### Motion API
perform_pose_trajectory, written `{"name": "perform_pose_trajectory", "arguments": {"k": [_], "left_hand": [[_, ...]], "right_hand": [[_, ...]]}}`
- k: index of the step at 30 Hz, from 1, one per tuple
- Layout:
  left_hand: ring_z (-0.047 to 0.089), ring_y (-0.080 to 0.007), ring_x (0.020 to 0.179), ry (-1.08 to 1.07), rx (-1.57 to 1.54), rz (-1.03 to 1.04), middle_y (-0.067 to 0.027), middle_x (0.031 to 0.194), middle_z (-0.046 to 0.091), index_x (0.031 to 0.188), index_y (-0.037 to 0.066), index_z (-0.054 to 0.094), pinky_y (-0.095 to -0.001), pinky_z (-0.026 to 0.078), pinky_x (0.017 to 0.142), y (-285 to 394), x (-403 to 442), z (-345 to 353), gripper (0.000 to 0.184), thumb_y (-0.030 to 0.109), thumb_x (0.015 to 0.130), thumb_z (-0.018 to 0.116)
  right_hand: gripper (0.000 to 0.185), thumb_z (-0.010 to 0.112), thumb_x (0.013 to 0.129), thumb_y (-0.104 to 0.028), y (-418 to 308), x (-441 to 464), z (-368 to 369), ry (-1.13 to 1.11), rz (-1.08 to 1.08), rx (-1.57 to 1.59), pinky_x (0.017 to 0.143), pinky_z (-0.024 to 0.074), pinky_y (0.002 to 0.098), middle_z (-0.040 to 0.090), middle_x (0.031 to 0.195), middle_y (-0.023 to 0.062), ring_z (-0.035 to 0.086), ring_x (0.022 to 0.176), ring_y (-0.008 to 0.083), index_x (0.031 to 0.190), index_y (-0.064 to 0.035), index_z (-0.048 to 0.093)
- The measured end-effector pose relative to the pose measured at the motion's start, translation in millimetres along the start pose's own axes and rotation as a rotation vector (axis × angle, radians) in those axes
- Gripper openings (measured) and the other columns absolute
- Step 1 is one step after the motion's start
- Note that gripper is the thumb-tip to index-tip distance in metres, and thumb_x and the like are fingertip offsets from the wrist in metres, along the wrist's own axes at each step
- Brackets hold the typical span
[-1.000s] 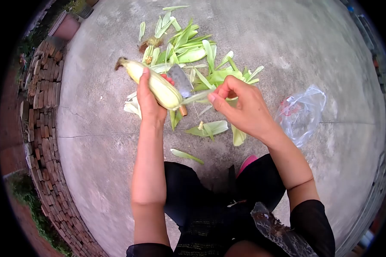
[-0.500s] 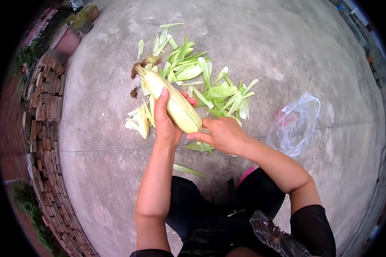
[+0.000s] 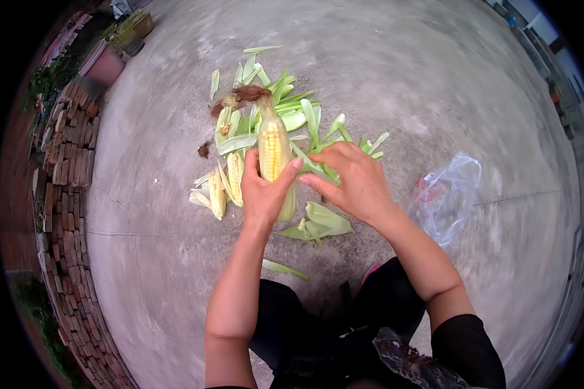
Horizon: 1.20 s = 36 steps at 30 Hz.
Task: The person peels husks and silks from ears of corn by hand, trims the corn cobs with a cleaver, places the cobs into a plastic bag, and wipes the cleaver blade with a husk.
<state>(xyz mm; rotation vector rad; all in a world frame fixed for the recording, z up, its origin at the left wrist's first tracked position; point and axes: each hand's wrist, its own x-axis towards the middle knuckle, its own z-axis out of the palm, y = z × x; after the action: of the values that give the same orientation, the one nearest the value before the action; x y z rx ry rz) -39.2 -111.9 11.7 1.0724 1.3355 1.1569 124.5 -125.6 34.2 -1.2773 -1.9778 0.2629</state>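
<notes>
My left hand is closed around an ear of corn. The ear points away from me, brown silk at its far tip. Yellow kernels show along its upper face, while pale husk covers its sides and lower end. Just to the right is my right hand, thumb and forefinger apart. A green husk strip shows in the gap between them; it does not look gripped. Left of the ear lie other corn ears with bared kernels.
Loose green husks spread over the concrete ground beyond my hands. More husk pieces lie nearer to me. A clear plastic bag rests on the right. A stacked brick border and a pink pot stand left.
The ear has turned more upright, and kernels now show where husk covered it before. My right hand has left its lower end and moved up and right. My left hand keeps its hold.
</notes>
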Motion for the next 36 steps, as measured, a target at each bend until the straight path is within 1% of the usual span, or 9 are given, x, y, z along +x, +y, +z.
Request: {"name": "perform_pose_trajectory", "arguments": {"k": [2, 4, 7, 13, 23, 25, 31, 32, 36], "left_hand": [[0.060, -0.0147, 0.081, -0.096, 0.123, 0.050, -0.0097, 0.092, 0.063, 0.108, 0.002, 0.051, -0.0288, 0.049, 0.073, -12.7, -3.0, 3.0, 0.055, 0.029, 0.070, 0.081], [0.061, -0.0144, 0.086, -0.184, 0.247, 0.067, -0.0102, 0.095, 0.065, 0.109, 0.002, 0.054, -0.0292, 0.049, 0.076, -17.4, -4.6, 8.2, 0.060, 0.030, 0.066, 0.084], [0.061, -0.0147, 0.085, -0.253, 0.325, 0.122, -0.0095, 0.095, 0.065, 0.109, 0.002, 0.054, -0.0296, 0.050, 0.076, -12.1, -9.2, 13.8, 0.060, 0.029, 0.065, 0.085], [0.062, -0.0154, 0.086, -0.328, 0.233, 0.112, -0.0093, 0.096, 0.066, 0.114, 0.003, 0.057, -0.0297, 0.050, 0.077, -6.7, -9.3, 15.1, 0.062, 0.027, 0.064, 0.085], [0.062, -0.0140, 0.084, -0.321, 0.316, 0.097, -0.0074, 0.095, 0.067, 0.113, 0.003, 0.059, -0.0287, 0.050, 0.076, -4.9, -11.0, 16.2, 0.060, 0.028, 0.065, 0.085], [0.061, -0.0134, 0.082, -0.315, 0.169, -0.038, -0.0064, 0.095, 0.065, 0.113, 0.001, 0.057, -0.0276, 0.050, 0.074, -1.0, -13.9, 18.0, 0.055, 0.025, 0.070, 0.082], [0.059, -0.0118, 0.079, -0.142, -0.348, -0.118, -0.0060, 0.096, 0.062, 0.114, 0.003, 0.054, -0.0259, 0.050, 0.070, -7.2, -3.9, 11.4, 0.046, 0.021, 0.079, 0.076], [0.062, -0.0164, 0.071, -0.172, -0.263, -0.063, -0.0106, 0.088, 0.062, 0.108, 0.004, 0.051, -0.0290, 0.054, 0.059, -8.9, -3.3, 10.1, 0.048, 0.042, 0.084, 0.066], [0.062, -0.0164, 0.073, -0.202, -0.343, -0.160, -0.0103, 0.087, 0.062, 0.112, 0.002, 0.051, -0.0295, 0.053, 0.062, -10.7, -1.2, 4.9, 0.054, 0.050, 0.088, 0.057]], "right_hand": [[0.029, 0.072, 0.078, -0.028, 4.2, 3.2, -1.9, 0.037, 0.153, 0.063, 0.060, 0.0489, 0.0326, 0.062, 0.076, 0.0083, 0.061, 0.065, 0.0219, 0.088, -0.0010, 0.066], [0.029, 0.072, 0.079, -0.026, 8.2, 9.6, -2.0, 0.129, 0.443, 0.510, 0.060, 0.0494, 0.0290, 0.066, 0.080, 0.0083, 0.062, 0.067, 0.0164, 0.089, 0.0007, 0.065], [0.024, 0.070, 0.083, -0.023, 25.4, 4.5, 5.9, 0.147, 0.568, 0.714, 0.059, 0.0485, 0.0255, 0.067, 0.079, 0.0080, 0.062, 0.067, 0.0112, 0.088, 0.0007, 0.065], [0.022, 0.068, 0.085, -0.021, 39.5, 6.9, -2.2, 0.182, 0.686, 0.905, 0.059, 0.0492, 0.0217, 0.065, 0.073, 0.0046, 0.060, 0.064, 0.0075, 0.084, 0.0007, 0.066], [0.017, 0.064, 0.088, -0.017, 41.7, 7.0, -2.2, 0.152, 0.673, 0.900, 0.059, 0.0512, 0.0214, 0.065, 0.075, 0.0047, 0.061, 0.066, 0.0089, 0.087, 0.0001, 0.065], [0.015, 0.062, 0.089, -0.014, 40.9, 6.4, 3.2, 0.192, 0.719, 0.934, 0.058, 0.0519, 0.0223, 0.064, 0.075, 0.0062, 0.062, 0.065, 0.0103, 0.086, 0.0004, 0.062], [0.015, 0.058, 0.090, -0.013, 42.7, 6.4, 16.6, 0.209, 0.829, 1.023, 0.060, 0.0541, 0.0247, 0.064, 0.081, 0.0108, 0.064, 0.067, 0.0145, 0.086, 0.0013, 0.057], [0.015, 0.058, 0.090, -0.013, 40.9, 7.3, 17.1, 0.210, 0.829, 1.024, 0.060, 0.0541, 0.0247, 0.064, 0.081, 0.0108, 0.064, 0.067, 0.0145, 0.086, 0.0013, 0.057], [0.019, 0.050, 0.095, -0.017, 30.0, 15.4, 11.3, 0.245, 0.799, 1.352, 0.073, 0.0550, 0.0314, 0.063, 0.093, 0.0163, 0.066, 0.084, 0.0228, 0.099, 0.0022, 0.048]]}}
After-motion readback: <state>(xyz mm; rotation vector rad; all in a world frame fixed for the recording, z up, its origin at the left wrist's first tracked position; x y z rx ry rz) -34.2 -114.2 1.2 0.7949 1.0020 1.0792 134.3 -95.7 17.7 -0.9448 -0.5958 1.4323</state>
